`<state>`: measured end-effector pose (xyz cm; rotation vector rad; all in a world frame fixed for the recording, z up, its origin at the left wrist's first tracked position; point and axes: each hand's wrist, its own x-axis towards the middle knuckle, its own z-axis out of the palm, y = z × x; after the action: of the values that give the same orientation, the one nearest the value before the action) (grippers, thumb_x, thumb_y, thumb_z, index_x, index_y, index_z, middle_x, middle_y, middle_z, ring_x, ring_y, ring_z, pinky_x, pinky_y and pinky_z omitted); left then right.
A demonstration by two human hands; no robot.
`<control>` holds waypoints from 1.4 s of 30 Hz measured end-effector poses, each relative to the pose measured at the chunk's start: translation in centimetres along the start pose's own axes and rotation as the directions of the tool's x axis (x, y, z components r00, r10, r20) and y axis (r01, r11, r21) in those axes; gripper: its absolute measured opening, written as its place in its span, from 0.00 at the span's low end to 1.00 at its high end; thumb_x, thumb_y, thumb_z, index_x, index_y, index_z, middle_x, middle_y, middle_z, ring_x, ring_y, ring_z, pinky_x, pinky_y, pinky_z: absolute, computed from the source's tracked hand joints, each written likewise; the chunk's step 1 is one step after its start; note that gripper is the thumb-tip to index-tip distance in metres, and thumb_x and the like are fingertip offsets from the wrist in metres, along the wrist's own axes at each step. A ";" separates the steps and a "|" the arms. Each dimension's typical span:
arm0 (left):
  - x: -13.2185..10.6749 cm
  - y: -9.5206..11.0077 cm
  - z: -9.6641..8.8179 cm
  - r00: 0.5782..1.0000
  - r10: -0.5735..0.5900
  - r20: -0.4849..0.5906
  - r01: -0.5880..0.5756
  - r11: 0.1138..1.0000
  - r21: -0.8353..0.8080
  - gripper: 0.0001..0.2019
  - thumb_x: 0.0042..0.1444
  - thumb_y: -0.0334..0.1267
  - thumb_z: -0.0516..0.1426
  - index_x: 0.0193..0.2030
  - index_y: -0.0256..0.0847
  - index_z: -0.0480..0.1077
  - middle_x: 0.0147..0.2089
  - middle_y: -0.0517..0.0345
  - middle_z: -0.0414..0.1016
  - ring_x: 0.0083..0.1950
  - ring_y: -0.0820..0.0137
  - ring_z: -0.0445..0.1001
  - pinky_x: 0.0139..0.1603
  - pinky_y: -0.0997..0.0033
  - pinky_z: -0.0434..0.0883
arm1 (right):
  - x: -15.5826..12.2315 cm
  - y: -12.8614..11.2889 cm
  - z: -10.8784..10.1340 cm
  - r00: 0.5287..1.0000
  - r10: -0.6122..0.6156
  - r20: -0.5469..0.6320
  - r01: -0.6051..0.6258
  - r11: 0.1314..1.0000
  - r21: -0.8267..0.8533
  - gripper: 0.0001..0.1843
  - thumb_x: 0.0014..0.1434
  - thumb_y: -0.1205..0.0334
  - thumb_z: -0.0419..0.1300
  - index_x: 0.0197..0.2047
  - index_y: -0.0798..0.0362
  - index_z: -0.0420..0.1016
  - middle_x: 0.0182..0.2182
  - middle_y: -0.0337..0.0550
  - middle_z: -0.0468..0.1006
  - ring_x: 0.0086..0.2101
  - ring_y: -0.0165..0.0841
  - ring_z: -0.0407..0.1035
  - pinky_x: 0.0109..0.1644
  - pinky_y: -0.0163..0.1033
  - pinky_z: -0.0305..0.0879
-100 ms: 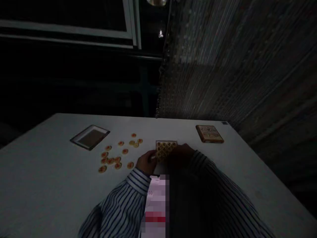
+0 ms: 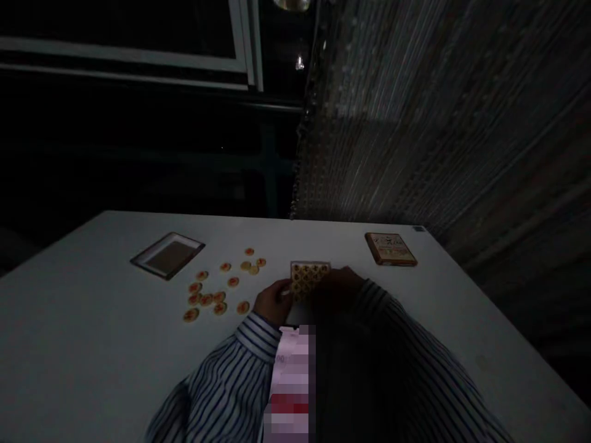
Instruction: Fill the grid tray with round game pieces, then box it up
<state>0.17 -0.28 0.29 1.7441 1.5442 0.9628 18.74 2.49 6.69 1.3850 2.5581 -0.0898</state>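
A small square board [image 2: 308, 275] with a yellow and red grid pattern lies on the white table [image 2: 92, 332] in front of me. My left hand [image 2: 273, 301] rests at its left edge, fingers curled against it. My right hand [image 2: 339, 284] lies in deep shadow at the board's right side; its fingers are too dark to make out. Several round yellow and red discs [image 2: 217, 289] are scattered on the table to the left of my left hand. Both arms wear striped sleeves.
A flat framed tray [image 2: 167, 255] lies at the back left of the table. A brown box lid [image 2: 390, 248] sits at the back right near the table's corner. A woven curtain [image 2: 438, 111] hangs behind. The room is very dark.
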 end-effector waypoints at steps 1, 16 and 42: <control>0.0 0.1 0.0 1.000 -0.003 0.001 0.003 1.000 -0.002 0.15 0.45 0.35 0.52 0.42 0.40 0.68 0.39 0.56 0.74 0.40 0.69 0.71 0.41 0.69 0.68 | -0.2 0.2 -0.2 1.000 -0.007 -0.013 0.007 1.000 0.006 0.18 0.49 0.47 0.50 0.38 0.44 0.70 0.37 0.41 0.74 0.35 0.36 0.68 0.30 0.35 0.59; -0.4 0.9 -0.4 0.999 -0.040 0.004 0.040 0.998 -0.051 0.16 0.43 0.35 0.53 0.42 0.38 0.68 0.38 0.53 0.74 0.40 0.68 0.72 0.41 0.68 0.69 | -4.7 2.5 4.1 0.890 0.216 -0.401 -0.004 0.884 0.467 0.22 0.47 0.58 0.54 0.47 0.55 0.64 0.32 0.44 0.72 0.28 0.29 0.65 0.32 0.36 0.63; -0.5 0.6 -0.5 1.000 -0.019 0.010 0.019 0.999 -0.028 0.16 0.43 0.33 0.53 0.42 0.39 0.67 0.38 0.55 0.74 0.41 0.69 0.71 0.43 0.68 0.68 | -4.5 -1.3 4.1 0.913 0.332 -0.238 -0.180 0.849 0.497 0.24 0.50 0.60 0.50 0.50 0.59 0.60 0.37 0.50 0.72 0.36 0.35 0.66 0.38 0.36 0.61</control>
<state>0.07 -0.89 1.04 1.7092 1.5308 0.9606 20.73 -2.53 3.64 2.0673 2.6772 -0.5080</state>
